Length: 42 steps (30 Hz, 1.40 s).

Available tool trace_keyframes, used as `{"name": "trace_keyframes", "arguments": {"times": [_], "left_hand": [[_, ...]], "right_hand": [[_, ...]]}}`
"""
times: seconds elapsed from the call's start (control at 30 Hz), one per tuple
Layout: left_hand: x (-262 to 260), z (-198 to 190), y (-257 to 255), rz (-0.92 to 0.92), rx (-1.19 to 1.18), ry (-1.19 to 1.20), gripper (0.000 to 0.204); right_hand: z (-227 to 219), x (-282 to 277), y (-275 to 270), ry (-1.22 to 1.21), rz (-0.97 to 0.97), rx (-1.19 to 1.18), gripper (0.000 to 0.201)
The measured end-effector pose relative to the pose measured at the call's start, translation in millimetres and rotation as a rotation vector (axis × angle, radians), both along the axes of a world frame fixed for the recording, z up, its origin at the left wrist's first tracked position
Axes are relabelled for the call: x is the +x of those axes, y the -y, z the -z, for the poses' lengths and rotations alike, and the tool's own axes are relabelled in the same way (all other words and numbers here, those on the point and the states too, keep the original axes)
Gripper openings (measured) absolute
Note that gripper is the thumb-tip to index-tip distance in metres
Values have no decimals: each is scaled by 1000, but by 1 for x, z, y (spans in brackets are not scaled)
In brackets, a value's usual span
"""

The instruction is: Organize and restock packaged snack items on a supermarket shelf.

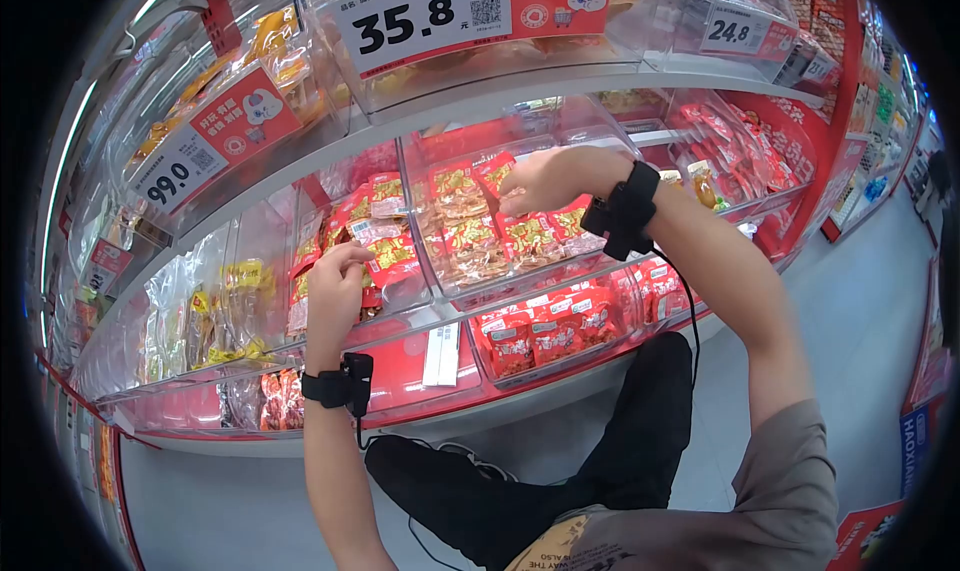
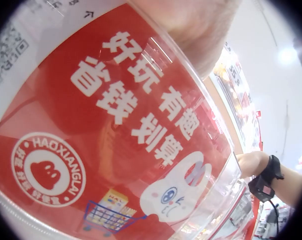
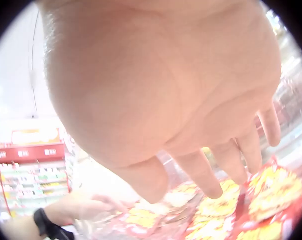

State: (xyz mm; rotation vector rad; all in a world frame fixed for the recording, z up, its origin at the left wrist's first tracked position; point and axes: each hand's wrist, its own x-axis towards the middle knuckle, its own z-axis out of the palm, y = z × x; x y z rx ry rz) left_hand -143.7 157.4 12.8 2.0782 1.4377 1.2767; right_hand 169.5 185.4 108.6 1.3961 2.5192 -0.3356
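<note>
My right hand reaches over the middle clear bin, palm down with its fingers spread apart. Beneath the spread fingers lie red-and-gold snack packets. In the head view, several of these packets cover the bin's floor. My left hand is at the neighbouring bin on the left, its fingers loosely bent beside a red packet. The right wrist view shows this left hand farther back, with relaxed fingers. A red price card fills much of the left wrist view.
An upper shelf with price signs overhangs the bins. Clear bin fronts rise close to both forearms. Clear-wrapped snacks stand at the left, and red bags fill a lower bin near my knee.
</note>
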Motion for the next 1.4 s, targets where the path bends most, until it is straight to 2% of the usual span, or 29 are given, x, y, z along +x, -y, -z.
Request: {"name": "trace_keyframes", "arguments": {"times": [0.07,0.2,0.23,0.3,0.33,0.43,0.53,0.63,0.73,0.83,0.87,0.97,1.0,1.1,1.17,1.2,1.23,1.3,1.4], "left_hand": [[-2,1,-2,31,-59,64,20],[-4,0,-1,85,-87,125,20],[-5,-1,0,98,-74,132,20],[-1,-11,8,131,-163,175,20],[-1,-12,9,156,-201,197,20],[-1,-21,14,211,-313,202,21],[1,-27,15,251,-423,208,22],[3,-26,12,287,-444,255,23],[-5,-21,8,261,-421,326,26],[-6,-21,9,187,-368,417,33],[-6,-21,9,180,-333,450,40],[-1,-19,10,189,-181,512,36],[0,-20,11,160,-199,528,35],[-2,-22,15,91,-203,551,30],[-8,-17,13,51,-136,539,27],[-6,-16,13,49,-70,581,17],[-5,-18,14,37,-32,577,13],[-2,-21,16,25,29,570,10],[-6,-16,12,18,56,624,16]], "right_hand": [[5,3,-21,81,89,122,66],[28,4,-71,122,189,137,87],[42,9,-87,79,183,191,61],[49,-1,-93,103,307,89,53],[52,1,-95,7,316,191,45],[70,8,-110,-111,346,249,56],[59,4,-99,-132,424,198,52],[81,10,-113,-165,247,401,52],[69,4,-107,-221,303,224,57],[51,0,-98,-193,465,14,58],[50,1,-99,-203,483,4,58],[47,2,-94,-232,505,69,58],[45,2,-93,-225,510,94,57],[50,8,-97,-306,403,352,57],[33,12,-88,-415,388,224,58],[24,11,-78,-457,364,207,55],[16,9,-69,-343,344,195,50],[15,8,-52,-215,205,246,45],[3,3,-5,-437,-88,415,42]]}}
